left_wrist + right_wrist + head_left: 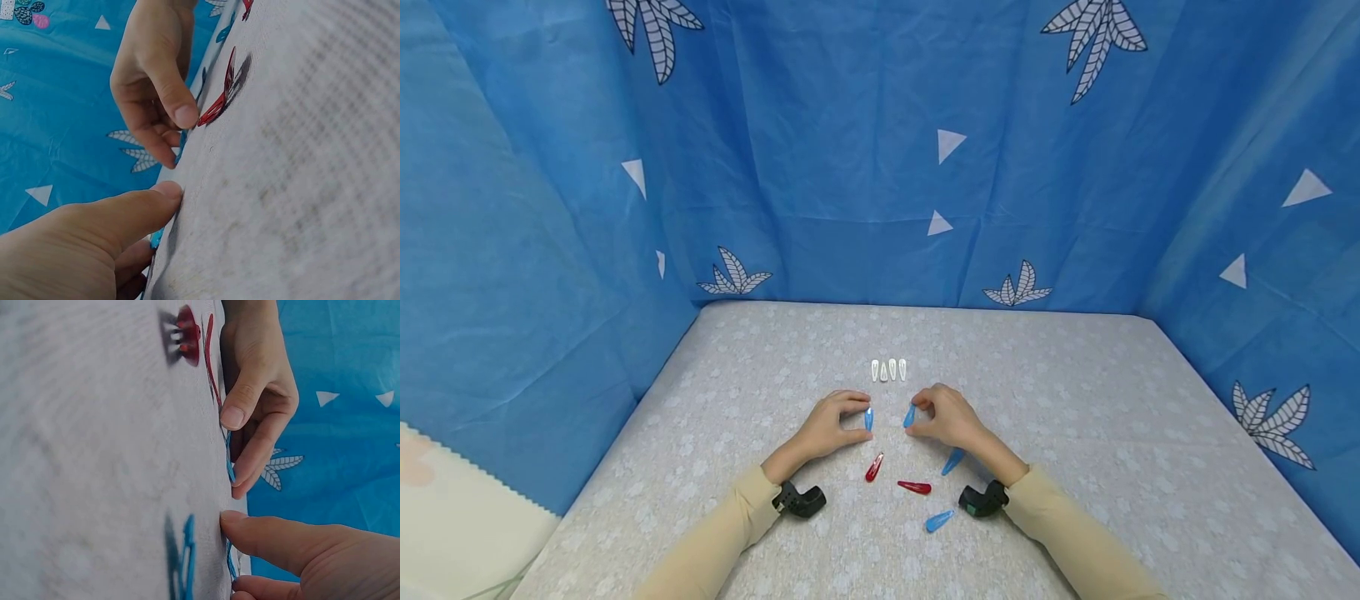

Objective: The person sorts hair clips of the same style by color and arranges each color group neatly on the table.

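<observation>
In the head view my left hand [833, 425] pinches a blue snap hair clip [868, 419] lengthwise between thumb and fingertips, close over the table. Across from it, my right hand [951, 417] holds a second blue hair clip [910, 415] the same way, slightly tilted. The right wrist view shows the left hand's clip [230, 459] edge-on between thumb and finger. Just beyond both hands, several white hair clips [892, 369] stand side by side in a short row. Nearer the body lie two red hair clips, one slanted [874, 467] and one crosswise [914, 487].
Another blue clip [952, 461] lies beside the right wrist, and one more [939, 521] is nearer the front. A pale patterned cloth covers the table [1045, 375]. Blue curtains [865, 150] rise behind and at both sides. Each wrist wears a black camera mount [799, 500].
</observation>
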The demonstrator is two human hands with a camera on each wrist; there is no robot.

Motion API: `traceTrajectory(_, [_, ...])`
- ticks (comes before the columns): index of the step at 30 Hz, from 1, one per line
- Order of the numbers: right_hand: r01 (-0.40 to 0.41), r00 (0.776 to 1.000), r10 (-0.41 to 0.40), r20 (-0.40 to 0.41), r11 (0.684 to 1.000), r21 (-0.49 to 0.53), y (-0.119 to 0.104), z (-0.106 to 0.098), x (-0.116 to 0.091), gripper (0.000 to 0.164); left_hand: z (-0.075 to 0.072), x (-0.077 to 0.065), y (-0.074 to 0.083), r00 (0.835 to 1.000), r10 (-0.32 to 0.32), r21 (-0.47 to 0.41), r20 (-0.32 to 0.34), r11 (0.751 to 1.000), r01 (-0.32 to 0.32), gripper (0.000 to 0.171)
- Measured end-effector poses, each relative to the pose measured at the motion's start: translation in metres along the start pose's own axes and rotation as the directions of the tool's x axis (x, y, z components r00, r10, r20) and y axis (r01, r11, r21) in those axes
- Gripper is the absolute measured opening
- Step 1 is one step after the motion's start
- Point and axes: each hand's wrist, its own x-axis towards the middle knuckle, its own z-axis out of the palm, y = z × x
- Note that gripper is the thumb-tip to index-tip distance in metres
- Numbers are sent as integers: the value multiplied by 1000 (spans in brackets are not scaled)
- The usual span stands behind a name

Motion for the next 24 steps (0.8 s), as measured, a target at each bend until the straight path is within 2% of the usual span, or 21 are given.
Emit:
traceTrajectory(10, [-22,1000,22,21,999,27,2,-1,3,39,-1,3,-1,1000,13,5,-2,1000,-13,51])
traceTrajectory(16, [-54,997,50,54,995,78,1,-6,6,41,-1,5,-1,1000,21,1,-13,1000,-21,52])
traceTrajectory(20, [-50,996,41,78,993,111,3,-10,9,42,-5,7,1,1000,-4,-40,-11,999,4,52])
traceTrajectory(24, [-8,996,-4,91,991,137,3,-14,16,45,-11,10,4,998,-62,-86,6,994,62,52])
